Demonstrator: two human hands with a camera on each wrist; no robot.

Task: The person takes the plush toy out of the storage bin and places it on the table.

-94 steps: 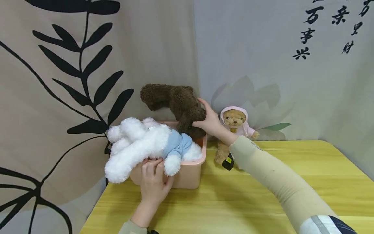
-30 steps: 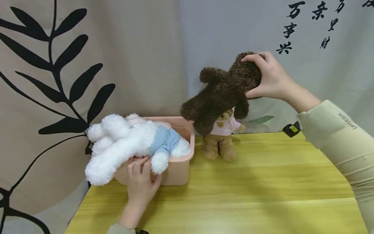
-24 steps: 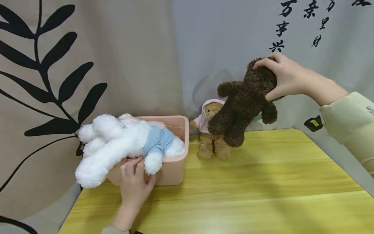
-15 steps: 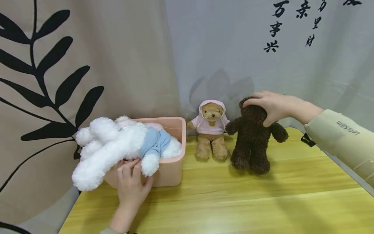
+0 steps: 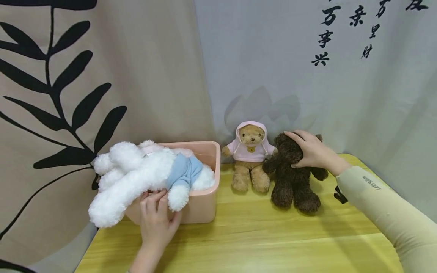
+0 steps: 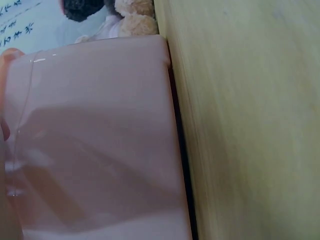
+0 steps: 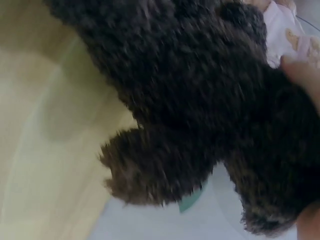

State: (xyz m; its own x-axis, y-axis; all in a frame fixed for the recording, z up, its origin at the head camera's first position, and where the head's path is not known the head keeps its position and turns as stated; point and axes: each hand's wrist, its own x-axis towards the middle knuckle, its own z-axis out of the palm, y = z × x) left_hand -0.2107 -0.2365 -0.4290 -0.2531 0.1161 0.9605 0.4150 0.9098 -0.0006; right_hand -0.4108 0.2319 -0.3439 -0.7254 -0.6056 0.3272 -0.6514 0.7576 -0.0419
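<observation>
Grip: held dark-brown plush bear (image 5: 293, 182) by head with right fingers (image 5: 299, 139), pink rectangular plastic bin (image 5: 201, 206) by rim with left fingers (image 5: 151, 204); advised balancing before release.

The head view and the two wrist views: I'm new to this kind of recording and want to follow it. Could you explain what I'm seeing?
There is no robot here, only a person's two bare hands. The widest picture comes from a camera worn on the head, looking forward and down. The other two come from cameras worn on the wrists: the left one mostly sees the side of the pink plastic bin, the right one dark fur close up.

On the wood-grain table are the bin and an upright light brown teddy bear in a pink hoodie. A white plush toy in a blue top lies partly out of the bin.

The left hand grips the bin's front rim. The right hand holds the dark brown teddy bear by its head.
</observation>
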